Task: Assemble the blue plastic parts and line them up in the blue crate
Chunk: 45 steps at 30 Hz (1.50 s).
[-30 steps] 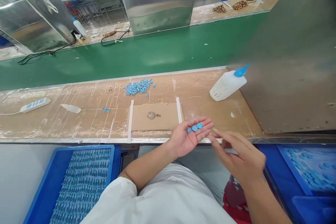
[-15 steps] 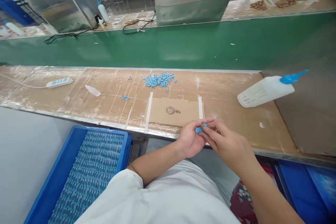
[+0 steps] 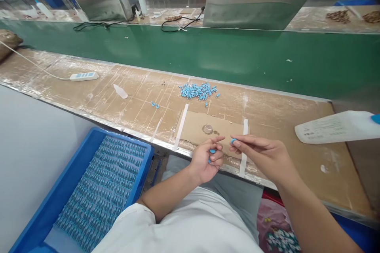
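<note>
My left hand [image 3: 207, 161] is half curled above the bench edge, its index finger stretched out. Small blue pieces [image 3: 212, 151] show between its bent fingers. Just right of it, my right hand [image 3: 258, 150] pinches a small round blue piece [image 3: 233, 141] between thumb and fingertips. Beyond the hands lies a cardboard sheet [image 3: 192, 126] held by white tape strips, with a small round clear dish [image 3: 207, 129] on it. Farther back is a heap of small blue parts [image 3: 197, 91]. A few curved blue pieces [image 3: 155, 104] lie to the left.
A white bottle [image 3: 335, 128] with a blue cap lies at the right. On the left are a small translucent bottle [image 3: 120, 91] and a power strip [image 3: 84, 76]. A blue tray [image 3: 86, 138] with rows of blue parts stands below the bench edge. A green divider [image 3: 178, 49] runs behind.
My hands have drawn apart. My right hand now pinches one blue piece, while the left fingers have curled round others. The view has shifted and tilted.
</note>
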{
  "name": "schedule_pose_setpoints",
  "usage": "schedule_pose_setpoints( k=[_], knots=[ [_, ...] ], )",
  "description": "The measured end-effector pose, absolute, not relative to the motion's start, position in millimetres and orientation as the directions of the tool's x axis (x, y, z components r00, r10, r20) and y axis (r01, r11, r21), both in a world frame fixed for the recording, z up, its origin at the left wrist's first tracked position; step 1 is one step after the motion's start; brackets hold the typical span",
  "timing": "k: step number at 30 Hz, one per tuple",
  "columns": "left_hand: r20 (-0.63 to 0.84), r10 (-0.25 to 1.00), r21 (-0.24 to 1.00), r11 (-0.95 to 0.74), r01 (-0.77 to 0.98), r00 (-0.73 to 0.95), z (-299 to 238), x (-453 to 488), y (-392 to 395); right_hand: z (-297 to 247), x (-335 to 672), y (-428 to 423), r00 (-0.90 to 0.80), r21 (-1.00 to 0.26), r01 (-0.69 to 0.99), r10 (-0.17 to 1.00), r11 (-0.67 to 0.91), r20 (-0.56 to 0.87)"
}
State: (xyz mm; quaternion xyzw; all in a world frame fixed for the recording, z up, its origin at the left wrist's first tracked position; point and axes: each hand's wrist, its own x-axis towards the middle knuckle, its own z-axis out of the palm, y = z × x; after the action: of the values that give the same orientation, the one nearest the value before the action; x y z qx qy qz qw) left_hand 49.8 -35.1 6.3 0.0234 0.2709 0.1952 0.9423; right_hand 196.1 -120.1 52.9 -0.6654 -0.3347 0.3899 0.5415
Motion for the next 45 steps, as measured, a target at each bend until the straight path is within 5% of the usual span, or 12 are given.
schedule_pose_setpoints(
  k=[9, 21, 24, 27, 29, 36, 45],
  knots=[
    [-0.335, 0.617, 0.5, 0.757, -0.42, 0.712, 11.0, 37.7, -17.2, 46.5, 190.3, -77.2, 0.34, -0.985, -0.017, 0.926, -0.17, -0.165],
    [-0.314, 0.752, 0.529, 0.646, -0.551, 0.58, -6.4, 44.1, -10.0, 48.0, 183.2, -40.8, 0.163, -0.93, -0.129, 0.918, -0.344, -0.362],
    [-0.307, 0.76, 0.513, 0.639, -0.573, 0.572, -6.2, 41.1, 0.5, 40.3, 189.1, -33.0, 0.263, -0.952, -0.008, 0.918, -0.306, -0.298],
    [-0.309, 0.769, 0.485, 0.633, -0.603, 0.559, -4.3, 37.5, 7.7, 22.9, 219.9, -15.5, 0.5, -0.938, 0.252, 0.862, -0.24, -0.086],
    [-0.298, 0.783, 0.477, 0.618, -0.625, 0.546, -3.7, 35.7, 9.4, 6.3, 251.6, 4.0, 0.624, -0.854, 0.403, 0.782, -0.329, -0.008],
    [-0.328, 0.84, 0.5, 0.543, -0.675, 0.433, -13.4, 29.8, 16.7, -40.3, 326.3, 63.1, 0.599, -0.583, 0.638, 0.8, -0.502, -0.034],
    [-0.395, 0.855, 0.533, 0.511, -0.674, 0.336, -46.4, 20.4, 20.0, -45.6, 324.2, 90.7, 0.584, -0.491, 0.701, 0.812, -0.517, -0.02]
  ],
)
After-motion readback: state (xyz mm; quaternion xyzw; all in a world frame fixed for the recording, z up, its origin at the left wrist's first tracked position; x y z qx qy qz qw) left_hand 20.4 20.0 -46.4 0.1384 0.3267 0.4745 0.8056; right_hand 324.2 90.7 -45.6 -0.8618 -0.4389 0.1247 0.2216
